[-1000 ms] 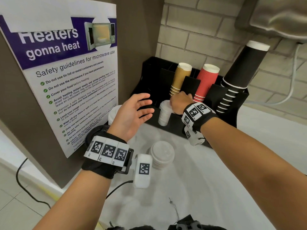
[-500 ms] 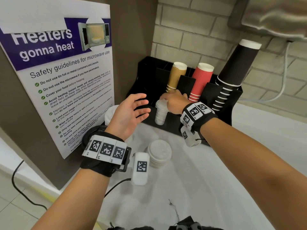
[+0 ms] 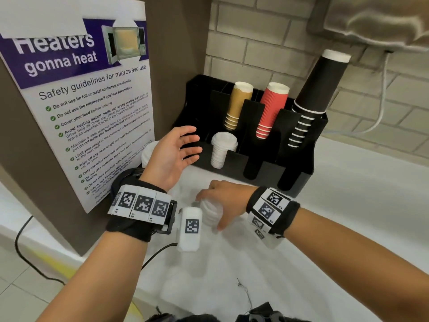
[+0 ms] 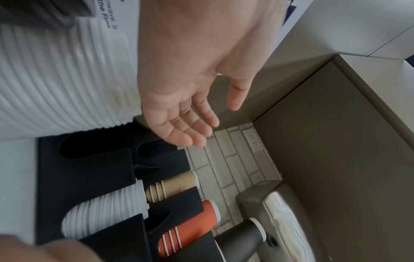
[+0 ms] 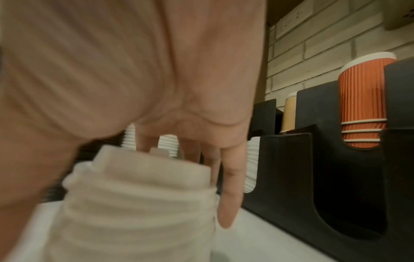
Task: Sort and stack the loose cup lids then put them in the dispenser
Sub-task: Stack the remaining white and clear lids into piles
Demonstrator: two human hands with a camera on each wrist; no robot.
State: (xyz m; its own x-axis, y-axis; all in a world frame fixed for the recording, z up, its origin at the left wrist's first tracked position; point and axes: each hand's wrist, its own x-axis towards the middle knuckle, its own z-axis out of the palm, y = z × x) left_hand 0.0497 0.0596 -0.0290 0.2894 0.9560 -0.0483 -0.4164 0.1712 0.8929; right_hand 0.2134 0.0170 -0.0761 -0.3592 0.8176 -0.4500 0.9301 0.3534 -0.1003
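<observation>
A short stack of white lids (image 3: 210, 213) (image 5: 139, 203) stands on the white counter in front of me. My right hand (image 3: 216, 202) comes down over it, thumb on the near side and fingers (image 5: 226, 195) on the far side, gripping it. Another lid stack (image 3: 221, 149) (image 4: 105, 212) leans in a front slot of the black dispenser (image 3: 299, 168) (image 4: 89, 177). My left hand (image 3: 181, 152) (image 4: 190, 115) hovers open, left of that slot, holding nothing. A third, taller lid stack (image 3: 148, 154) (image 4: 56, 79) stands behind my left hand by the poster.
Tan cups (image 3: 238, 103), red cups (image 3: 270, 110) and black cups (image 3: 313, 96) fill the dispenser's rear slots. Two front slots to the right hold nothing. A brown panel with a poster (image 3: 81, 108) walls the left side; brick wall behind.
My right hand left the lid stack in the dispenser slot and drew back down onto the stack on the counter. My left hand has hardly moved.
</observation>
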